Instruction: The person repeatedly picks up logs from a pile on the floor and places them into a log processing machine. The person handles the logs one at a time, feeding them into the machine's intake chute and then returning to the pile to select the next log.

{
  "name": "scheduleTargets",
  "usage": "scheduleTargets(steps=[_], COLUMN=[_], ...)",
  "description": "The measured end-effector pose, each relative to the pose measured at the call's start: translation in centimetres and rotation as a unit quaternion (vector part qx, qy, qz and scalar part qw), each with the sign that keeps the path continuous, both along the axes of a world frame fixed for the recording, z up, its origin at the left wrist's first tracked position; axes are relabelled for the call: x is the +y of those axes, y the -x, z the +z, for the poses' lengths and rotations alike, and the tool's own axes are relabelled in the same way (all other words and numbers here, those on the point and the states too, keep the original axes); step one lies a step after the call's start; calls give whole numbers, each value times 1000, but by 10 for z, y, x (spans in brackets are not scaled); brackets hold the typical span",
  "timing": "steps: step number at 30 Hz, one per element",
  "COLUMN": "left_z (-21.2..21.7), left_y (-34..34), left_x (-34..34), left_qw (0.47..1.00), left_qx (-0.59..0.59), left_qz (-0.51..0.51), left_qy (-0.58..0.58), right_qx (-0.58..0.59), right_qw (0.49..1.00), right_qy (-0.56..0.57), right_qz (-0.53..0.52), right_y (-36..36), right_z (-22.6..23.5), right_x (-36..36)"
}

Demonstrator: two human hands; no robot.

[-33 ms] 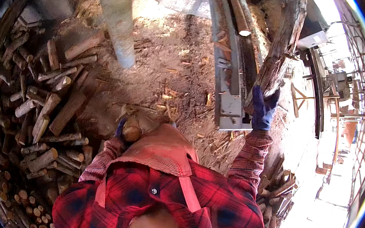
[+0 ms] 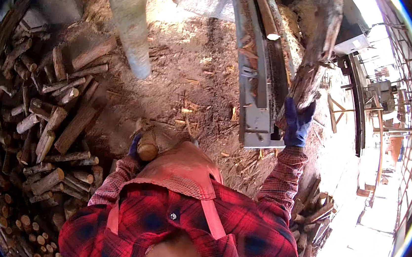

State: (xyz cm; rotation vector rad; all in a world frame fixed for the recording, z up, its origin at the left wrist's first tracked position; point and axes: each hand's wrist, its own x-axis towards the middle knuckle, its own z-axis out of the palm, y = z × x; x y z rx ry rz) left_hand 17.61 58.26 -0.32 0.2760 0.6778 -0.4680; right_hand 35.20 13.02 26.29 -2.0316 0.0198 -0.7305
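While sawdust and bark chips lie thick on the ground, a person in a red plaid shirt and an orange apron grips a long rough log (image 2: 312,54) with the gloved right hand (image 2: 297,121), the blue fingers wrapped shut around its lower end. The log rises away from the hand toward the top of the frame, lying beside a grey metal rail (image 2: 257,84) that carries a thinner pole (image 2: 264,10) along its channel. The left hand (image 2: 137,147), also gloved in blue, is held close to the apron and closes around a short cut log (image 2: 147,151), whose pale round end faces the camera; how tightly those fingers clamp cannot be told, as the wood hides most of them.

The long log looks heavy and stiff, its bark coarse and flaking, so it should give good friction to a glove but could shed loose bark under a tight squeeze. Held at one end only, it would likely pull hard on the wrist; a hold nearer its middle, or a second hand, would probably steady it better. The short piece seems light enough for one hand, best taken round its girth.

A stacked pile of firewood (image 2: 42,127) fills the left side, and a grey post (image 2: 129,22) stands behind it.
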Motion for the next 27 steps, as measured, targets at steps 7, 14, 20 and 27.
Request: scheduleTargets(steps=[7, 14, 20, 27], left_z=[33, 116, 219, 330], left_y=[-31, -94, -197, -328], left_x=[-74, -126, -126, -238], left_qw=[1000, 991, 884, 701], left_qx=[-12, -74, -348, -572], left_qz=[25, -33, -137, -57], left_qy=[-11, -102, -280, -421], right_qx=[406, 382, 244, 173], right_qw=[867, 892, 930, 936], right_qy=[265, 239, 274, 305], right_qz=[-111, -40, 34, 8], right_y=[-33, -81, -43, -63], right_z=[-53, -81, -61, -103], right_x=[-44, -81, -71, -92])
